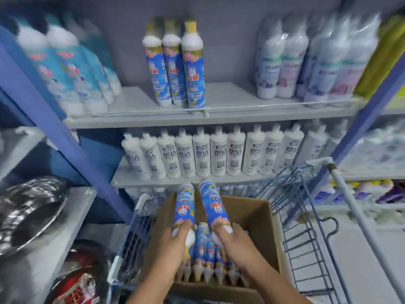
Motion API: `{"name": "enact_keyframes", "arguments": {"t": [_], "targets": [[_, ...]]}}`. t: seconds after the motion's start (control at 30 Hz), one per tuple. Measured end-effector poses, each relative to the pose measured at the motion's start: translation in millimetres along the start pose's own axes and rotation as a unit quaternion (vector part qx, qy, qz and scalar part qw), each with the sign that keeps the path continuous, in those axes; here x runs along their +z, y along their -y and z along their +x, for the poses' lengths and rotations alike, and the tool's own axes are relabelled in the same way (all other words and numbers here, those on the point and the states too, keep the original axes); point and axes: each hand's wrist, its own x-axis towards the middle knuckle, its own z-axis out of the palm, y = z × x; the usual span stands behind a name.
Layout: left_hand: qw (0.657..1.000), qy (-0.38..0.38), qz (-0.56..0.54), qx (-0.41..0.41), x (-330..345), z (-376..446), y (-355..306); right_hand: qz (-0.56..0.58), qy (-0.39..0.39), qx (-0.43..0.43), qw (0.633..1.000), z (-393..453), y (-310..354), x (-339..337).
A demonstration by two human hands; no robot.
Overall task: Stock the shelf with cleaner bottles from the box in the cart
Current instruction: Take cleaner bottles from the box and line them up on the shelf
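At the bottom centre of the frame, a cardboard box (258,216) sits inside a blue wire cart (306,216). Both hands reach into it from the lower edge. The left hand (175,240) has its fingers curled round the white neck end of one blue-and-white cleaner bottle (185,205), and the right hand (232,238) grips a second cleaner bottle (213,202) in the same way. Both bottles are lifted above the box, their bases pointing up and away toward the shelves, side by side and just apart. Between and below the hands, more bottles of the same kind (206,249) lie packed in the box.

In the upper middle of the frame, matching blue-and-white bottles with yellow caps (175,69) stand upright in a small cluster on the upper shelf (230,99), with bare shelf on either side of them. Farther left on that shelf stand blue bottles (72,69), and to the right, pale wrapped bottles (306,60). On the shelf below, across the centre of the frame, a row of white bottles (219,152) stands shoulder to shoulder. At the lower left, blurred dark and red goods (79,286) lie on a side shelf.
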Motion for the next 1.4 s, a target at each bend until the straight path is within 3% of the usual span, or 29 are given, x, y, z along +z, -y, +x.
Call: {"name": "enact_keyframes", "arguments": {"t": [0.2,0.57,0.8,1.13,1.27,1.4], "targets": [[0.992,-0.018,-0.068,0.101,-43,-43,-53,0.056,0.037,-0.100,0.993,-39,66,-20],[0.968,0.036,-0.134,0.210,-105,-30,-161,0.086,0.007,-0.153,0.984,-50,174,-12],[0.958,0.090,-0.142,0.231,-129,20,-217,0.122,-0.012,-0.146,0.982,-23,243,22],[0.949,0.200,-0.166,0.179,-135,96,-274,0.141,-0.066,-0.078,0.985,18,306,52],[0.948,0.232,-0.119,0.184,-138,107,-276,0.136,-0.053,-0.096,0.985,25,310,52],[0.938,0.241,-0.059,0.240,-146,103,-270,0.181,0.016,-0.144,0.973,24,310,49]]}}
